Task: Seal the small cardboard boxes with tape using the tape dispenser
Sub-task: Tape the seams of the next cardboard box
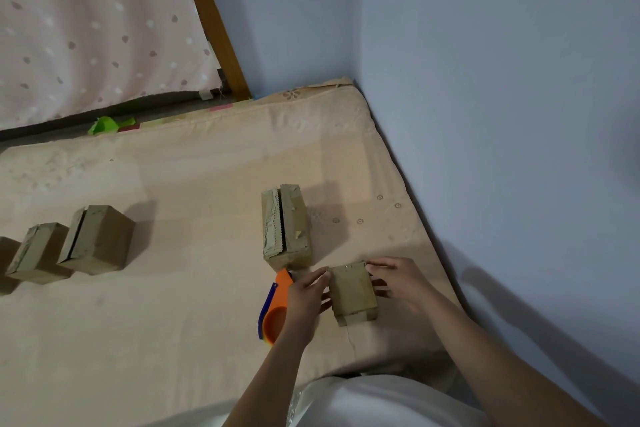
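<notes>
I've got the small box (353, 293) low on the mattress (173, 322), left hand (304, 302) and right hand (398, 282) gripping its sides to steady it. Tape dispenser (273, 308) lies just left, within reach; an unsealed box (285, 225) waits behind.

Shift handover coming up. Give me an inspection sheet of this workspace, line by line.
Surface: peach mattress, stained, set in a room corner.
Job's things: small box between both hands; longer box behind it, top seam open; three more boxes in a row at left; orange tape dispenser lying beside the left hand.
Clutter: green scrap at the far mattress edge.
Hands: left hand and right hand hold the small box by its sides.
Cables: nothing seen.
Surroundings: blue walls; dotted pink curtain; wooden post.
</notes>
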`<state>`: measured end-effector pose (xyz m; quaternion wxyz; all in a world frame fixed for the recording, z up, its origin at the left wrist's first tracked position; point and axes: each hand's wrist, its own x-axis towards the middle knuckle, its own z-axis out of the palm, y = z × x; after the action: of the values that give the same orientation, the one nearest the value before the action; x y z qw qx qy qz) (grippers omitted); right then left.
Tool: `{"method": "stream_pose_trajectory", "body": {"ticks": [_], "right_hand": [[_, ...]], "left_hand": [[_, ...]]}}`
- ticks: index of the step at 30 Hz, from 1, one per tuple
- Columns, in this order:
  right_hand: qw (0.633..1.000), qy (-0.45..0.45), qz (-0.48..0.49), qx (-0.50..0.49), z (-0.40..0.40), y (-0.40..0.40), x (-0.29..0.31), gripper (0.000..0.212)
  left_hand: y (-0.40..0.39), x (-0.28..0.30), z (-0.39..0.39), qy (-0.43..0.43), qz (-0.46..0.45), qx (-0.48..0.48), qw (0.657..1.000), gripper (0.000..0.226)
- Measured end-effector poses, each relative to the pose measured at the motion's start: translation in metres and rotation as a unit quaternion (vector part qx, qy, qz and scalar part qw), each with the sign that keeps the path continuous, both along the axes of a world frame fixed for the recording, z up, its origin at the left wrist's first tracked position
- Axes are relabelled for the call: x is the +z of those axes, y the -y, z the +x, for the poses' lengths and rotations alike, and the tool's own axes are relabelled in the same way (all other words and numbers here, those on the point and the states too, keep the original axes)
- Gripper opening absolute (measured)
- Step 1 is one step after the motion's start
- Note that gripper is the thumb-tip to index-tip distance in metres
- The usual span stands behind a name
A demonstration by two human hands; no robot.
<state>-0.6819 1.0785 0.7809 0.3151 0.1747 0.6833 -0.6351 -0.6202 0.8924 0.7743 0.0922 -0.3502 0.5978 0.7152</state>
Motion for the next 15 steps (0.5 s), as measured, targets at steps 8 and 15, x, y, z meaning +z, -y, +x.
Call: {"method": "stream_pose_trajectory", "body": {"ticks": [8, 15], "right_hand": [[0.996, -0.056, 0.076, 0.003, -0.003, 0.011, -0.012, 0.020], [1.000, -0.001, 0.018, -0.024, -0.002, 0.009, -0.006, 0.015]], "left_hand": [[-0.010, -0.011, -0.009, 0.028, -0.062, 0.031, 0.997, 0.016], [-0.007, -0.018, -0.002, -0.002, -0.010, 0.023, 1.000, 0.027]]}}
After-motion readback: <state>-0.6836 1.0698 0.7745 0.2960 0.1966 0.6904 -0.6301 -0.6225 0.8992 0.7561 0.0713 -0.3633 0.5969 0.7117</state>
